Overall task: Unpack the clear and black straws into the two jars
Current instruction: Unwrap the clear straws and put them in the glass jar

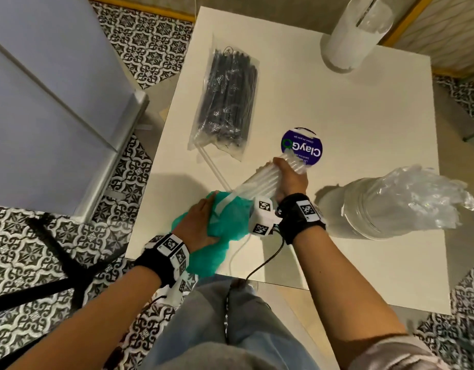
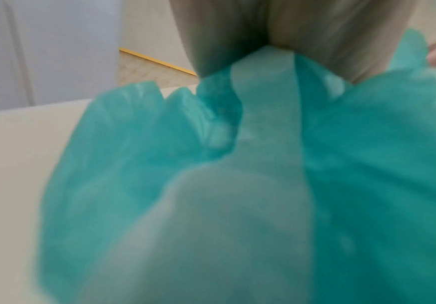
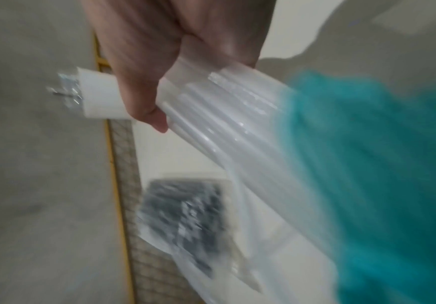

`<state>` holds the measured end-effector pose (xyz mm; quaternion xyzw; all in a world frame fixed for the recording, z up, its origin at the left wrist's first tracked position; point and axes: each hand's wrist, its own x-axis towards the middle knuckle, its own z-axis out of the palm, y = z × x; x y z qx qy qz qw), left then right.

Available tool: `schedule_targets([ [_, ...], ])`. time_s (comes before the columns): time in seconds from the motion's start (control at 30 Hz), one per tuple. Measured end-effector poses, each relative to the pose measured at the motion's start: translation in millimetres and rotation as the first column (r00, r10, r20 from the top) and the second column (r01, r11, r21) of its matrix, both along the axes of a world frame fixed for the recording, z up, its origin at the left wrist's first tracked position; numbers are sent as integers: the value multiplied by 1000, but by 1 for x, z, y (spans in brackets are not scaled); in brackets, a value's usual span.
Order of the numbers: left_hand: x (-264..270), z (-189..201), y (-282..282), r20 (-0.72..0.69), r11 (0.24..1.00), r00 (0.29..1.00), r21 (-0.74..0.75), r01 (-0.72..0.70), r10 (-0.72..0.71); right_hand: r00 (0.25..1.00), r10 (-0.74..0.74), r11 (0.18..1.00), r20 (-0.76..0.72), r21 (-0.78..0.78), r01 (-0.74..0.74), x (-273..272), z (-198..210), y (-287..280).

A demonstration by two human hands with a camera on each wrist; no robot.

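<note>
Patterned floor tiles surround a white desk (image 1: 337, 102). Head view: the right hand (image 1: 290, 180), at centre, clenches a bundle of clear straws (image 1: 259, 182); the left hand (image 1: 201, 222) grasps the teal bag (image 1: 230, 222). Black straws (image 1: 227, 102) lie packed at upper centre. One jar (image 1: 377, 209) lies toppled at right, so straws could spill. Left wrist view: teal bag (image 2: 133, 164), blurred. Right wrist view: fingers (image 3: 146, 92) wrap the bundle; loose straws might slip.

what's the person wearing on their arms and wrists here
Both forearms are bare. Each wrist carries a black band: the left band and the right band hold white blocks printed with black square-patterned tags. A white box with the same tags sits beside the right band, and a thin black cable hangs from it. A light sleeve shows at the right upper arm.
</note>
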<state>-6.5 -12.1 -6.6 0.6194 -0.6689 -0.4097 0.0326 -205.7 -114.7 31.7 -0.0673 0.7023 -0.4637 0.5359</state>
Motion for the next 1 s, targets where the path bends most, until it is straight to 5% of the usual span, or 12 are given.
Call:
schedule_targets([
  [0.1,30,-1,3,-13,998,998,14,-54,54,995,-100,982,-14,-161,97,-36,34,-18],
  [0.2,58,4,8,-204,977,956,24,-210,211,995,-96,946,-35,-315,80,-60,64,-34],
  [0.3,77,14,9,-346,841,776,86,-534,528,928,185,924,-323,-265,-276,-55,79,-43],
  [0.33,81,17,7,-353,790,726,70,-609,590,829,328,876,-453,-183,-447,-46,80,-45],
  [0.43,89,15,-6,-351,701,651,21,-713,673,376,658,596,-652,148,-789,2,65,-44],
  [0.53,91,5,-19,-286,650,625,-8,-760,727,32,781,340,-623,381,-860,52,26,-39],
  [0.6,93,-1,-23,-242,623,613,-44,-781,752,-95,801,252,-591,477,-842,72,0,-37],
  [0.8,93,-1,-16,-183,645,642,-47,-763,745,-147,783,256,-605,527,-810,94,-33,-31],
  [1.0,91,5,-9,-136,730,726,-31,-683,674,-26,733,389,-680,451,-803,87,-27,-32],
])
